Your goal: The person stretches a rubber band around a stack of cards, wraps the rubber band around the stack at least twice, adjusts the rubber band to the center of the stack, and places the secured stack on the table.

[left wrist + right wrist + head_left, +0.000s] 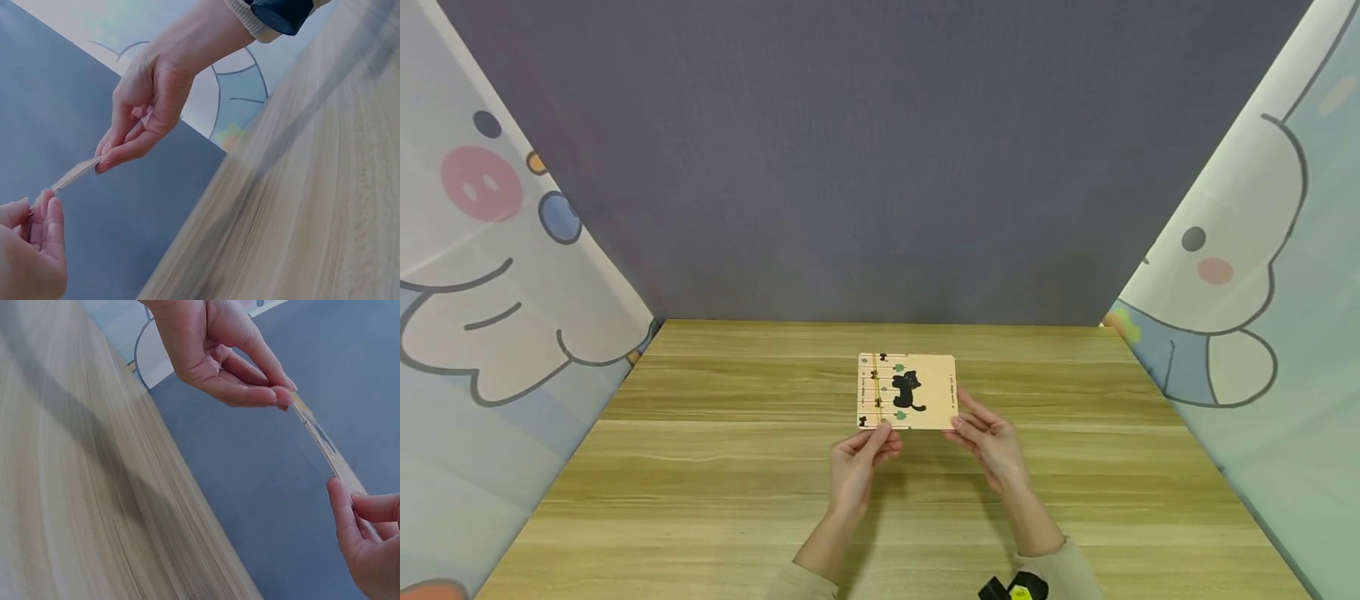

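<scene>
A thin cream booklet (934,392) is held above the table, its printed face up. A black cat, small green leaves and thin lines decorate it, and a narrow yellow band crosses its left part. My left hand (853,471) pinches the near edge toward the left, thumb on top. At the near right corner my right hand (996,450) pinches it between thumb and fingers. Seen almost edge-on in the left wrist view, the booklet (76,174) spans both hands. Thin layers show along the edge of the booklet (320,440) in the right wrist view.
A wood-grain table (700,467) lies beneath both hands. Behind it rises a dark grey panel (880,167). Cartoon-printed curtains flank it, one on the left (512,250) and one on the right (1232,250). A black device (1026,586) sits on the right wrist.
</scene>
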Tool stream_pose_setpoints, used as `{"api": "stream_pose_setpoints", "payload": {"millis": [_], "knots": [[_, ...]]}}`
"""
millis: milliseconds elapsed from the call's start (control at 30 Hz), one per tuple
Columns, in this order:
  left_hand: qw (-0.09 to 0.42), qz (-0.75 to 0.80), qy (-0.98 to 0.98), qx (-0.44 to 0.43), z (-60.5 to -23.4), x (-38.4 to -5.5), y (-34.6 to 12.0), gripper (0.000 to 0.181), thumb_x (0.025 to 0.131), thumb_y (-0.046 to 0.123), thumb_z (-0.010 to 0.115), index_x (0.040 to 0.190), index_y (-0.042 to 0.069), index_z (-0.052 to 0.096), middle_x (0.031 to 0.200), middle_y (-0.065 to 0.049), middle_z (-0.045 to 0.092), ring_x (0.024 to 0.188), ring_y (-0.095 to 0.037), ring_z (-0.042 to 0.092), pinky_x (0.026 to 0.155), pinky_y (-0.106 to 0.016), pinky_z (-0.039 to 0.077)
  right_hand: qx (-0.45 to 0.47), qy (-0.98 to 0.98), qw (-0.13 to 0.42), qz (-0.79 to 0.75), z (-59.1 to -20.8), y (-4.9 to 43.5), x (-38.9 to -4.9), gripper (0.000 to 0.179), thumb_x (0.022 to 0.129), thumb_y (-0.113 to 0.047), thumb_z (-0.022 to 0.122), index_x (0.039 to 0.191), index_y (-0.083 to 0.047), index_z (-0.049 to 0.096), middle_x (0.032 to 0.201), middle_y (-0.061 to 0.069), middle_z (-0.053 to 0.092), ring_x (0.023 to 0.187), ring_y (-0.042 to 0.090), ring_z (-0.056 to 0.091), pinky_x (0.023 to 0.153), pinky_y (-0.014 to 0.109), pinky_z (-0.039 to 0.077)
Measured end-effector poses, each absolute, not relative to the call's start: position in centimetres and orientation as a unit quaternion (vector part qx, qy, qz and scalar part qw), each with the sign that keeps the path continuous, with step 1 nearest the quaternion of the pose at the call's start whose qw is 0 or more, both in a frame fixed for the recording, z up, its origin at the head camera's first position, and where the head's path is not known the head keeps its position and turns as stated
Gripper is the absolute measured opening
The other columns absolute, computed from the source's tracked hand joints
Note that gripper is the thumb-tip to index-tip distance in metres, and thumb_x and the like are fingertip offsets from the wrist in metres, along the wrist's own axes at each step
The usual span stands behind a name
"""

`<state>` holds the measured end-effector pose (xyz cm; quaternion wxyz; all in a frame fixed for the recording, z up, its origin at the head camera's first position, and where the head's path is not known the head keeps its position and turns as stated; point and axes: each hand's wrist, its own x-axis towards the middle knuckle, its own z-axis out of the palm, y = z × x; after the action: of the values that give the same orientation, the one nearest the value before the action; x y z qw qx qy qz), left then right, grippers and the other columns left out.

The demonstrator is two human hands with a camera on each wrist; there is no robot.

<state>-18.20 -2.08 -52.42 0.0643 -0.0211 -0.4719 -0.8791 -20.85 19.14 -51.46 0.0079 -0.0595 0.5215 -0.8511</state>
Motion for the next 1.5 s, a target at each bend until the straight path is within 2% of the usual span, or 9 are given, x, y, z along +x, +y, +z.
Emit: {"api": "stream_pose_setpoints", "payload": {"millis": [233,500,700,967,1133,1300,1400,1500], "knots": [[0.046,-0.872,-0.486,-0.008,-52.2,-17.8,-1.9,0.032,0.077,0.017,0.069,0.09,-0.011,0.063,0.084,-0.028,0.062,0.07,-0.032,0.063,0.069,-0.044,0.051,-0.051,0.528,-0.017,-0.848,-51.6,18.8,-20.7,0.052,0.079,0.004,0.062,0.128,-0.005,0.046,0.095,0.017,0.06,0.083,0.024,0.062,0.076,0.039,0.048],[0.081,-0.868,-0.489,0.018,-52.0,-17.5,-2.4,0.035,0.079,0.023,0.067,0.09,-0.009,0.064,0.082,-0.026,0.062,0.067,-0.032,0.063,0.064,-0.043,0.052,-0.05,0.517,-0.017,-0.854,-51.6,18.8,-20.4,0.053,0.079,0.005,0.061,0.128,-0.005,0.045,0.095,0.014,0.059,0.084,0.022,0.061,0.077,0.039,0.048],[0.081,-0.866,-0.493,0.022,-52.2,-17.6,-2.2,0.031,0.077,0.021,0.069,0.087,-0.008,0.065,0.079,-0.026,0.063,0.065,-0.033,0.063,0.062,-0.043,0.052,-0.052,0.526,-0.023,-0.848,-50.5,18.4,-19.6,0.05,0.079,0.007,0.06,0.126,-0.005,0.048,0.095,0.015,0.058,0.083,0.022,0.061,0.076,0.037,0.05],[0.037,-0.86,-0.509,0.029,-52.3,-17.5,-1.1,0.034,0.077,0.024,0.069,0.085,-0.009,0.065,0.076,-0.023,0.064,0.066,-0.035,0.063,0.061,-0.044,0.051,-0.025,0.551,-0.015,-0.834,-51.8,18.0,-19.9,0.051,0.078,-0.001,0.065,0.126,-0.006,0.049,0.095,0.017,0.054,0.082,0.024,0.061,0.077,0.038,0.048],[0.033,-0.857,-0.513,0.037,-52.5,-17.6,-1.0,0.035,0.076,0.025,0.07,0.085,-0.009,0.065,0.076,-0.024,0.064,0.065,-0.035,0.063,0.06,-0.045,0.052,-0.023,0.549,-0.011,-0.835,-51.8,18.0,-19.9,0.051,0.078,-0.002,0.064,0.127,-0.007,0.048,0.096,0.017,0.053,0.08,0.023,0.061,0.077,0.037,0.048],[0.012,-0.839,-0.543,0.004,-52.4,-17.4,-1.2,0.038,0.078,0.026,0.068,0.091,-0.009,0.064,0.075,-0.018,0.065,0.061,-0.028,0.064,0.058,-0.043,0.052,-0.015,0.552,-0.017,-0.834,-51.7,18.0,-20.0,0.05,0.078,-0.003,0.065,0.126,-0.007,0.049,0.097,0.016,0.056,0.081,0.022,0.061,0.077,0.036,0.049],[-0.008,-0.815,-0.578,-0.042,-50.0,-16.0,-1.4,0.039,0.082,0.022,0.064,0.096,-0.013,0.059,0.076,-0.017,0.066,0.061,-0.023,0.064,0.057,-0.041,0.053,-0.028,0.543,-0.022,-0.839,-50.7,17.9,-19.6,0.048,0.08,0.0,0.062,0.125,-0.005,0.049,0.095,0.016,0.057,0.079,0.022,0.061,0.076,0.035,0.05],[-0.026,-0.79,-0.609,-0.073,-46.1,-14.3,-1.9,0.031,0.084,0.015,0.061,0.097,-0.014,0.059,0.077,-0.017,0.065,0.061,-0.019,0.064,0.057,-0.037,0.053,-0.023,0.543,-0.027,-0.839,-50.5,17.9,-19.4,0.047,0.079,-0.001,0.063,0.124,-0.005,0.051,0.095,0.017,0.058,0.079,0.022,0.061,0.075,0.034,0.05]]}}
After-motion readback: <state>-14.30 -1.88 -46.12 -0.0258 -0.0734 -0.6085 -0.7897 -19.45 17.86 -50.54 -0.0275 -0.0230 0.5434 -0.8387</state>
